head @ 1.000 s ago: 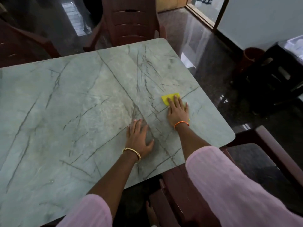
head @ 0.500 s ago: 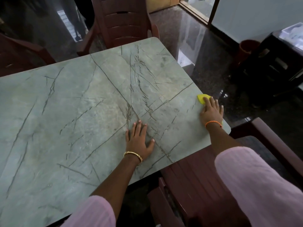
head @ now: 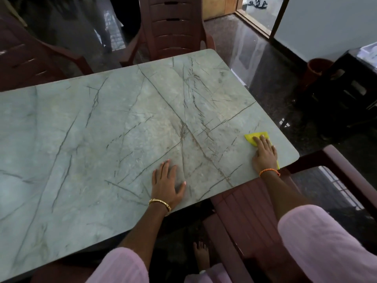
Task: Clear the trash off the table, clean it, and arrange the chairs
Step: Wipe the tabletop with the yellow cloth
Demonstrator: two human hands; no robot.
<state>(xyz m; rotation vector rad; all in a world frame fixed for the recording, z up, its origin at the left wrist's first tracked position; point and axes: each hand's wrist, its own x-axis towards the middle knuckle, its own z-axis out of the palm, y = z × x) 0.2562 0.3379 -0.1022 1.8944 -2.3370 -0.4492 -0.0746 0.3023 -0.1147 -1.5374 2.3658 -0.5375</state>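
The grey-green marble-patterned table [head: 102, 139] fills most of the head view. My right hand [head: 264, 155] lies flat on a yellow cloth [head: 253, 136] near the table's near right corner, and the cloth sticks out beyond my fingertips. My left hand [head: 166, 185] rests flat on the tabletop by the near edge, fingers apart, holding nothing. No trash shows on the table.
Dark red plastic chairs stand around the table: one at the far side [head: 173, 27], one at the far left [head: 30, 58], one under my right arm [head: 255, 217]. A red bin [head: 316, 68] and a black stand [head: 346, 92] are on the glossy floor to the right.
My right hand slid the yellow cloth rightward from the middle of the near side to the right corner. My left hand stayed planted on the table.
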